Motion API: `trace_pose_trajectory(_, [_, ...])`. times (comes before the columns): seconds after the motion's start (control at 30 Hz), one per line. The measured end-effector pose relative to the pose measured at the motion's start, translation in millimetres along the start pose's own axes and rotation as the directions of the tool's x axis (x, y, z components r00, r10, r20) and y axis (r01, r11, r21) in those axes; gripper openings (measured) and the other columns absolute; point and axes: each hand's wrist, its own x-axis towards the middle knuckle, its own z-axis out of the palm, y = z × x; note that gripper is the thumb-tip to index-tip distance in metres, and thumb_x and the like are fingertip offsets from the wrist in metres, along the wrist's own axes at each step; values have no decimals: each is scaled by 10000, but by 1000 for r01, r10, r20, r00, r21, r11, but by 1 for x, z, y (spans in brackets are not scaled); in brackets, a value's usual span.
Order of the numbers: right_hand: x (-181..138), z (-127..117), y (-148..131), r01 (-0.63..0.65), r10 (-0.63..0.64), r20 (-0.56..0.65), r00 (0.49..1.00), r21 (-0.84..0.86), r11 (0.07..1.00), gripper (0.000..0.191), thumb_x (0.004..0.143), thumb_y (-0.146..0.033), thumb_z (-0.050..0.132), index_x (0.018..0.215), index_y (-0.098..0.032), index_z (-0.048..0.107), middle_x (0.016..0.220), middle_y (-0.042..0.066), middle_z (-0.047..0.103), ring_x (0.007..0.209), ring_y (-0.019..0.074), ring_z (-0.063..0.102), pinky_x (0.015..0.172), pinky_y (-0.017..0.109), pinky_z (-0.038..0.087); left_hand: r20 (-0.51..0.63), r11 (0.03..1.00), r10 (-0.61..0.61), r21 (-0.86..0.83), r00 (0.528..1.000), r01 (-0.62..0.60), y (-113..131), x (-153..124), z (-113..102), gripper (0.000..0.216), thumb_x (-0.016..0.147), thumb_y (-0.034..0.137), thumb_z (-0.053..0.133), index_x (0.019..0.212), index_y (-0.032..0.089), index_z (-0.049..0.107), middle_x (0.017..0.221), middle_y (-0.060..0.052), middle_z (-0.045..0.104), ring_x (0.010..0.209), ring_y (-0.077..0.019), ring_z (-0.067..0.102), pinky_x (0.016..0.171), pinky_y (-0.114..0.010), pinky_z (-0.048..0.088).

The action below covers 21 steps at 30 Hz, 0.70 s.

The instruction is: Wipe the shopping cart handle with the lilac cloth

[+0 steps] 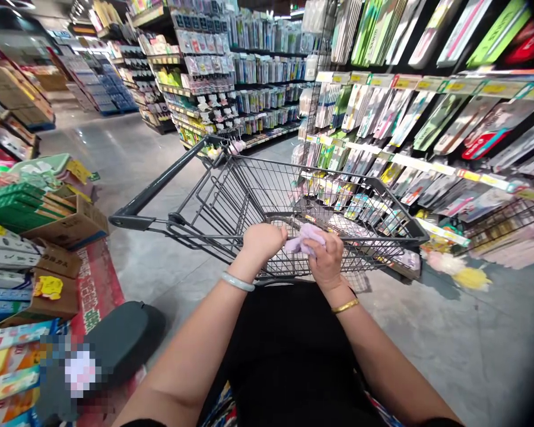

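A dark grey wire shopping cart (231, 196) stands in a shop aisle right in front of me. Both my hands are at its near rim. My left hand (261, 240) is curled into a fist and grips one end of a small pale purple cloth (303, 236). My right hand (326, 261) is closed round the other end of the same cloth. A pale bangle sits on my left wrist and a gold bracelet on my right wrist. The cart's basket looks bare apart from what shows through its mesh.
Shelves of packaged goods (427, 136) line the right side, close to the cart. Stacked cardboard boxes of goods (48, 231) stand on the left, with a dark round stool (115, 344) beside them. More shelving (213, 77) lies ahead across a grey floor.
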Motion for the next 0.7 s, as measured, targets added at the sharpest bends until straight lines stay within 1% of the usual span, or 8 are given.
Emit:
trace_pose_trajectory(0.1, [-9, -1, 1, 2, -3, 18, 1000, 37, 999, 372, 769, -79, 529, 960, -334, 722, 1222, 43, 568, 1175, 287, 431, 1022, 487, 372, 4, 1000, -22, 7, 1000, 22, 1, 0, -1, 636, 975, 421, 196, 875, 123, 749, 863, -170, 720, 891, -283, 688, 765, -379, 515])
trace_pose_trajectory(0.2, [3, -9, -18, -44, 42, 20, 999, 89, 995, 286, 782, -144, 553, 954, -308, 712, 1234, 48, 563, 1167, 292, 434, 1013, 489, 365, 3, 999, -10, 35, 1000, 9, 1, -1, -2, 618, 974, 395, 199, 874, 127, 747, 858, -174, 722, 888, -278, 692, 757, -375, 524])
trace_pose_trajectory(0.33, [38, -14, -51, 12, -49, 189, 981, 194, 981, 233, 788, -228, 574, 986, -270, 691, 1231, 60, 570, 1147, 273, 453, 998, 424, 376, 36, 998, 16, 60, 999, -18, -1, -3, -3, 453, 941, 317, 319, 910, 147, 738, 887, -163, 728, 871, -261, 698, 755, -357, 528])
trace_pose_trajectory(0.4, [49, -15, -50, 25, -82, 235, 968, 235, 972, 233, 777, -202, 556, 966, -248, 685, 1218, 66, 580, 1118, 253, 473, 976, 385, 397, 27, 997, 28, 70, 999, -30, -1, -4, -3, 453, 940, 304, 315, 914, 143, 737, 888, -168, 726, 872, -268, 697, 758, -370, 526])
trace_pose_trajectory(0.47, [51, -19, -32, 14, -79, 248, 966, 253, 967, 232, 767, -172, 532, 929, -235, 685, 1207, 66, 585, 1104, 241, 488, 968, 376, 410, -2, 997, 20, 74, 1000, -20, 0, -5, -2, 537, 962, 336, 249, 884, 134, 739, 864, -173, 721, 876, -286, 693, 755, -395, 526])
trace_pose_trajectory(0.53, [48, -25, -4, -43, -10, 222, 975, 230, 972, 228, 764, -161, 512, 891, -232, 687, 1207, 66, 576, 1114, 245, 490, 986, 404, 408, -28, 998, -3, 57, 1000, 4, 1, -4, 0, 615, 973, 383, 198, 821, 132, 739, 826, -168, 717, 854, -289, 692, 739, -397, 526])
trace_pose_trajectory(0.6, [45, -31, 21, -183, 166, 125, 978, 143, 973, 214, 774, -174, 505, 875, -225, 686, 1223, 84, 546, 1135, 269, 479, 1004, 456, 394, -39, 999, -19, 35, 999, 20, 1, -3, 2, 628, 969, 405, 201, 775, 134, 734, 808, -162, 716, 834, -281, 690, 730, -385, 524])
trace_pose_trajectory(0.7, [42, -32, 25, -349, 349, -23, 937, -1, 937, 270, 796, -172, 497, 1001, -215, 667, 1290, 129, 474, 1172, 311, 444, 1006, 511, 374, -39, 1000, -7, 26, 999, 8, 1, -2, 3, 587, 959, 369, 230, 767, 132, 732, 804, -161, 716, 835, -276, 687, 735, -376, 520])
